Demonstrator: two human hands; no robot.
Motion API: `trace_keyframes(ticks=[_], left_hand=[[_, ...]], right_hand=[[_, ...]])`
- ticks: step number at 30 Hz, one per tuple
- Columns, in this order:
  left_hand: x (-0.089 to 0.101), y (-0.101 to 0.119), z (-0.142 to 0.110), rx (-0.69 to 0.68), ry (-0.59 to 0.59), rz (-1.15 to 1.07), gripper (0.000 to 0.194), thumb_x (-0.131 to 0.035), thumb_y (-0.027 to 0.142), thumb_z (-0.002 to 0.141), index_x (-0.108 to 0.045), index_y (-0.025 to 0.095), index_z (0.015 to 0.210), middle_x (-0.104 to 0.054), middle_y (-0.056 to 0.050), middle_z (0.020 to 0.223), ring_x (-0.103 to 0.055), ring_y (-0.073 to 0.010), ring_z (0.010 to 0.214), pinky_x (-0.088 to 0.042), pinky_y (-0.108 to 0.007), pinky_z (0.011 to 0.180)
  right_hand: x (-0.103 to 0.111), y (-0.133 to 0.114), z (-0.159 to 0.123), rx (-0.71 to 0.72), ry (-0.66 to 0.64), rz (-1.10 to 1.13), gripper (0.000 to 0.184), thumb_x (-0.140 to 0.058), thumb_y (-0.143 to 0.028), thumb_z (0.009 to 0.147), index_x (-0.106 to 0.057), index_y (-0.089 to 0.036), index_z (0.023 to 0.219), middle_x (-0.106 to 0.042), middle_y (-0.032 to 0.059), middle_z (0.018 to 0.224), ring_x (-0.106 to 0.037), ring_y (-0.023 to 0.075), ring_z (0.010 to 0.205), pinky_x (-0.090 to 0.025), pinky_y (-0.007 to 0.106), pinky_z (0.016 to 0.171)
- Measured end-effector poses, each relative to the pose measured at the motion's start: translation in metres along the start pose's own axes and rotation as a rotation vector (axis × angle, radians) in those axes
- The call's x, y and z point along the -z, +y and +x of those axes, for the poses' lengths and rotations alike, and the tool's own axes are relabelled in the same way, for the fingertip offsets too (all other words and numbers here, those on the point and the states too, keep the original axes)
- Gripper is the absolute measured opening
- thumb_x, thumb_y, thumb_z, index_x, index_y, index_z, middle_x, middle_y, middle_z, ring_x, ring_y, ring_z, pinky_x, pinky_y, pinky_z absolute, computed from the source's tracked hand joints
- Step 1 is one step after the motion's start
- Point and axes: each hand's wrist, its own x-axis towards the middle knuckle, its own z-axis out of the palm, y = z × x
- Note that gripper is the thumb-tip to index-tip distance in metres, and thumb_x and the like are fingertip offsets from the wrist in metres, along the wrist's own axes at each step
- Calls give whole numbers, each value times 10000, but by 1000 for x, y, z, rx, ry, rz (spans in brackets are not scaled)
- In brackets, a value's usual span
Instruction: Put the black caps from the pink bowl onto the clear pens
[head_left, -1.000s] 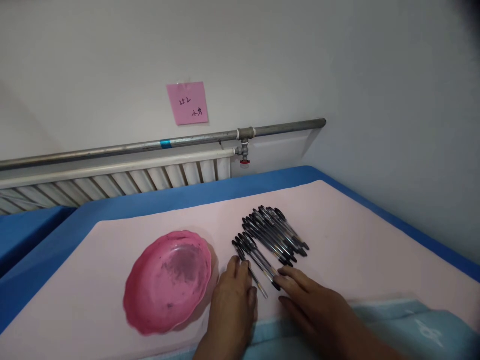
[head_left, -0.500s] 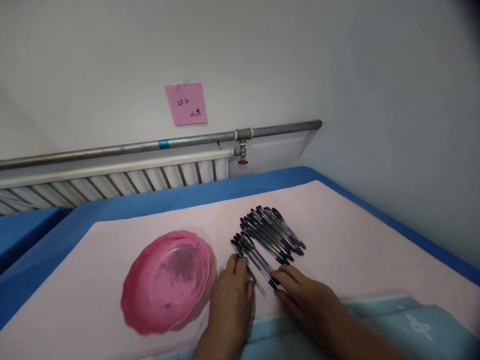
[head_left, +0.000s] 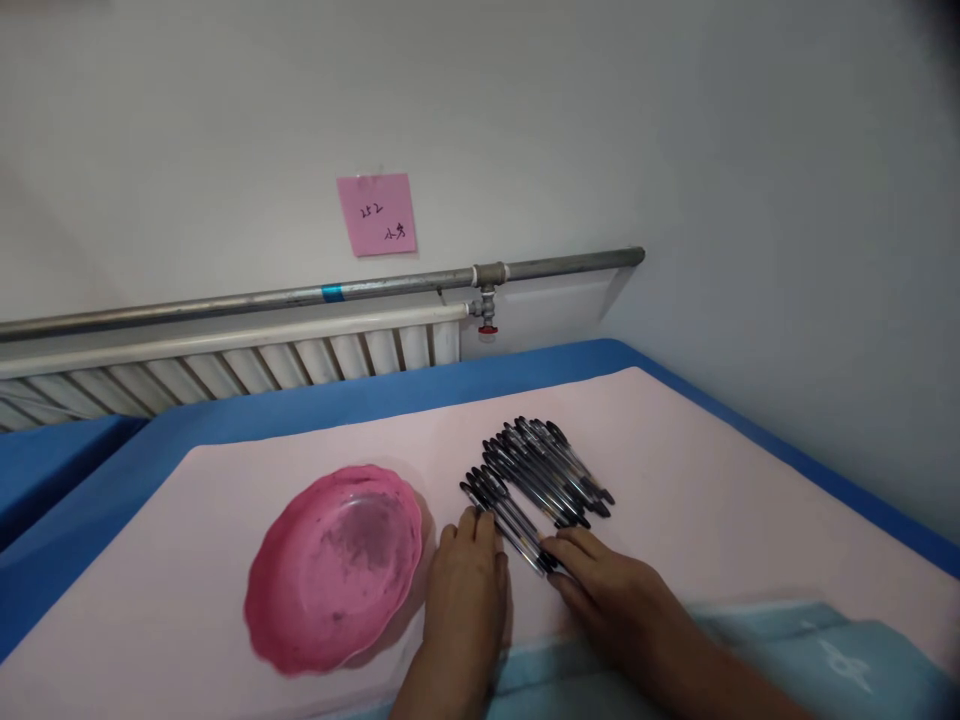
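A small group of black-capped gel pens (head_left: 510, 515) lies side by side and slanted on the pink sheet. My left hand (head_left: 466, 590) is at their left side, its fingers bent together with the tips against the leftmost pen. At the lower ends of the same group, my right hand (head_left: 611, 585) has its thumb and fingertips closed around the pen tips. Just beyond lies a larger row of similar pens (head_left: 547, 470), untouched, with caps pointing up and left. The undersides of my fingers are hidden.
A pink scalloped basin (head_left: 277, 570) with dark smudges stands left of my left hand. The pink sheet (head_left: 712, 500) covers a blue-edged table (head_left: 420, 388). Light blue cloth (head_left: 795, 640) lies at the near edge. Behind are a radiator (head_left: 330, 355) and a metal pipe (head_left: 247, 300).
The leftmost pen has shifted up and right, and now lies closer against its small group. My left hand has moved slightly; my right hand stays at the pen ends.
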Motion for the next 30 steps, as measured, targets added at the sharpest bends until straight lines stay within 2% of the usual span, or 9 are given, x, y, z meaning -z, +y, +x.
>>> trace_keyframes(ticks=[6, 12, 15, 18, 22, 26, 30], left_hand=[[-8, -4, 1, 15, 56, 20, 440, -366, 122, 818, -495, 184, 1233, -534, -84, 1236, -513, -236, 1040, -380, -363, 925], [-20, -17, -5, -2, 143, 46, 460, -357, 111, 816, -479, 184, 1254, -508, -89, 1281, -469, -215, 1154, -368, -340, 961], [-21, -21, -7, -9, 119, 39, 473, -360, 127, 816, -468, 190, 1273, -488, -92, 1310, -462, -227, 1167, -375, -351, 956], [-22, -20, -9, -8, 115, 40, 472, -355, 140, 820, -472, 173, 1277, -481, -104, 1319, -452, -236, 1175, -367, -359, 966], [-23, -16, -11, 16, 151, 54, 474, -343, 119, 818, -482, 150, 1270, -489, -108, 1313, -438, -239, 1184, -351, -366, 976], [-23, -16, -12, 30, 134, 32, 473, -354, 112, 811, -491, 154, 1262, -499, -100, 1305, -428, -234, 1189, -336, -360, 983], [-22, -20, -10, 28, 90, -9, 478, -378, 121, 806, -481, 183, 1269, -487, -88, 1318, -427, -221, 1193, -330, -352, 988]], right_hand=[[-3, 3, -2, -15, 32, 3, 317, -438, -126, 776, -557, -216, 1055, -643, 64, 965, -665, 188, 753, -548, 296, 620], [13, 20, -15, -110, 173, 30, 220, -387, -211, 856, -575, -239, 967, -641, 43, 884, -650, 168, 729, -527, 267, 591], [22, 28, -14, -131, 242, -1, 236, -386, -192, 857, -582, -220, 986, -644, 70, 933, -630, 186, 810, -521, 306, 680], [23, 32, -2, -36, 290, -91, 273, -432, -160, 826, -584, -172, 1053, -616, 132, 1092, -567, 252, 989, -473, 404, 809], [14, 31, 21, 17, 229, -182, 345, -472, -185, 827, -550, -169, 1163, -544, 134, 1252, -438, 315, 1166, -388, 481, 890], [5, 30, 33, 0, 144, -180, 349, -476, -274, 852, -546, -191, 1184, -510, 126, 1301, -410, 332, 1190, -344, 514, 911], [1, 31, 34, 13, 123, -161, 377, -485, -316, 854, -527, -210, 1213, -508, 106, 1309, -405, 322, 1190, -338, 496, 918]])
